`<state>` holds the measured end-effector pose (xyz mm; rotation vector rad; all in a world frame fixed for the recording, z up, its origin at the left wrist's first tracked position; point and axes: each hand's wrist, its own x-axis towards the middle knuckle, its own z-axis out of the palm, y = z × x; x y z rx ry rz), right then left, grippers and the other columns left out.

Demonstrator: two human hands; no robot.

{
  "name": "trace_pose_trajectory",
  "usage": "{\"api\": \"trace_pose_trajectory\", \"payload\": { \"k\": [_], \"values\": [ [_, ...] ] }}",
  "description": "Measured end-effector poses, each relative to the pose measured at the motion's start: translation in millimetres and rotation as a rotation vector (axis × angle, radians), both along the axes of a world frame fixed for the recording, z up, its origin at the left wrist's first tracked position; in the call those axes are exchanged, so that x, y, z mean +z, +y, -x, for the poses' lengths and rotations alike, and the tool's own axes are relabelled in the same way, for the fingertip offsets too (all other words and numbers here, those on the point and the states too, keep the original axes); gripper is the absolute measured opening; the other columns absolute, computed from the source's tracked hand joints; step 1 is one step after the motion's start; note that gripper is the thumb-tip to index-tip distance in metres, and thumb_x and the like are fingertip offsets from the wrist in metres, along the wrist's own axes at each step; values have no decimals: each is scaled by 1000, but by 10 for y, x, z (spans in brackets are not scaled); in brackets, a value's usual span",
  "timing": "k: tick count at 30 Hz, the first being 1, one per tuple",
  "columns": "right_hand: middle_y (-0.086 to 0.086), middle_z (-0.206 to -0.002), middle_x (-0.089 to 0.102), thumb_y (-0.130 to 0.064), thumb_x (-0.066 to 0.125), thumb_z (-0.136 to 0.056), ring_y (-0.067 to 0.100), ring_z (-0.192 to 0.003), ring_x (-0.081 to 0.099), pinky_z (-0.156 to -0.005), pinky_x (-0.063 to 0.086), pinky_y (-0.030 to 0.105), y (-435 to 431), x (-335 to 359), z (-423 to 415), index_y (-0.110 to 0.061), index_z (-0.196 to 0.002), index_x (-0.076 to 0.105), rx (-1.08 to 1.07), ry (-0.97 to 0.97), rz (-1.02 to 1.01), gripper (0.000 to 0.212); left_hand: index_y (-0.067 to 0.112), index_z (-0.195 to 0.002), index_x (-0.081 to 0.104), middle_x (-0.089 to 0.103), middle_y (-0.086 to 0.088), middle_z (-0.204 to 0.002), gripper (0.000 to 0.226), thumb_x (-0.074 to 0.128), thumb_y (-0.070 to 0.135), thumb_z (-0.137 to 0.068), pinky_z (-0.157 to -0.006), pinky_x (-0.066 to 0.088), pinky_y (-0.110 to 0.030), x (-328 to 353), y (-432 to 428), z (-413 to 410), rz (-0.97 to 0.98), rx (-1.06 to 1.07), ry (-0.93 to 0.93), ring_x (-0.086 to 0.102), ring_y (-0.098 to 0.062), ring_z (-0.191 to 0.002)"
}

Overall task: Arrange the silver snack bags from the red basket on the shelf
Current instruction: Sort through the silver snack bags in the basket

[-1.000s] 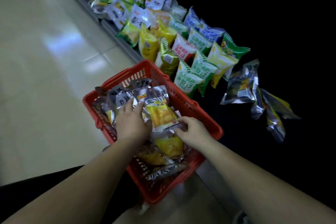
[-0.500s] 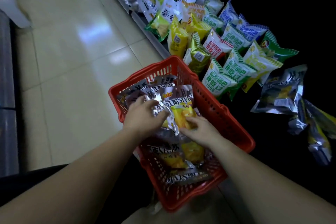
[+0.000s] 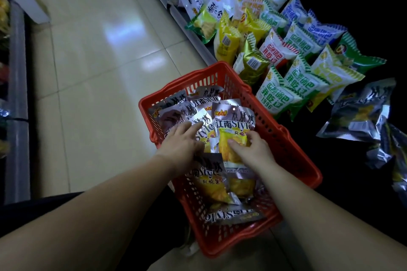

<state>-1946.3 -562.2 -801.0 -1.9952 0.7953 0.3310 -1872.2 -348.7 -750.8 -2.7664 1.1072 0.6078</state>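
I get one head-worn view, facing forward and down, close above the fingers (image 3: 193,126); the shelf (image 3: 187,25) lies right of them, the floor (image 3: 99,50) left.

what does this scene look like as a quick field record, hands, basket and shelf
left hand: fingers straight, resting on silver bags in the basket
right hand: fingers curled on the top silver bag
red basket: beside the shelf edge, holds several silver bags
shelved silver bags: a few lying at the right end of the shelf
green-and-white bags: standing between the basket and the shelved silver bags
task state: several silver bags not yet moved out of the basket
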Motion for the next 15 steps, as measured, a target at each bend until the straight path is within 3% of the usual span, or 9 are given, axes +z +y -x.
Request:
{"api": "trace_pose_trajectory", "payload": {
  "k": [3, 7, 9, 11, 13, 15],
  "values": [
    [8, -147, 46, -46, 78, -83, 30, -122, 56, -95, 46, 34, 10, -5, -71, -34, -154, 34, 56, -28, -14, 84, 35, -119, 62, 48, 5, -152, 35, 70, 45, -86, -123, -8, -58, -69, -39, -58, -11, -4, 8, 5, -30, -156],
    [-1, -129, 36, -35, 79, -85, 15, -85, 54, -64, 40, 18, 56, -14, -32, -46, -148, 39, 162, -32, 87, 76, 32, -121, 62, 68, 1, -128, 34, 68, 37, -88, -124, -13, -53, -103, -52, -24, 42, -23, -54, 28, -21, -150],
    [-3, -121, 33, -27, 77, -88, 9, -81, 53, -60, 38, 11, 62, -30, -6, -45, -146, 45, 159, -83, 60, 68, 33, -120, 64, 71, 0, -116, 31, 69, 36, -89, -126, -5, -51, -45, -69, -29, 122, -48, -63, 48, -17, -135],
    [-3, -118, 34, -21, 75, -90, 12, -87, 55, -67, 42, 14, 32, 31, 6, -41, -143, 50, 116, -143, 49, 62, 29, -113, 67, 72, 0, -96, 25, 70, 35, -89, -127, 8, -50, 23, -96, -40, 202, -82, -86, 61, -21, -113],
    [-3, -116, 34, -17, 75, -90, 13, -91, 54, -82, 42, 19, -40, 169, 9, -37, -141, 54, 27, -211, 34, 58, 25, -101, 68, 67, -1, -79, 18, 74, 33, -86, -122, 24, -53, 124, -149, -60, 333, -64, -147, 64, -27, -94],
    [-3, -114, 35, -15, 74, -91, 11, -88, 52, -86, 42, 23, -129, 373, 25, -36, -140, 56, -9, -281, 67, 57, 28, -92, 63, 61, 3, -73, 14, 73, 35, -85, -111, 36, -50, 313, -223, -72, 421, -1, -203, 62, -27, -86]
  ]
}}
